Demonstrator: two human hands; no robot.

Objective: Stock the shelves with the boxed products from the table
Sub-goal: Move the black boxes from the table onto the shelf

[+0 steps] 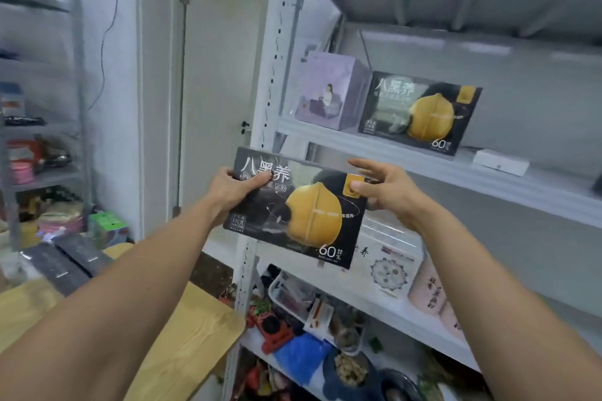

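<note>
Shelf unit (pixel 423 168), grey metal. Its perforated upright post (pixel 270 75) stands right behind the left end of the held black box (pixel 293 208), and the front lip of the shelf crosses behind the box's top edge. On that shelf, left to right: one lilac box (pixel 332 91), one matching black box (pixel 420 112) touching it, and one flat white box (pixel 500 161) apart. The held box is in the air in front of the unit, below that shelf. Its printed face is towards the camera, text upright, long axis left-right with the right end dipped. The left hand (pixel 233 187) grips the left end, thumb over the front. The right hand (pixel 387 192) pinches the right end, thumb on the front and fingers loosely spread behind. Black boxes of this print: two. The table (pixel 195 335) at lower left carries two dark flat packs (pixel 55 265).
</note>
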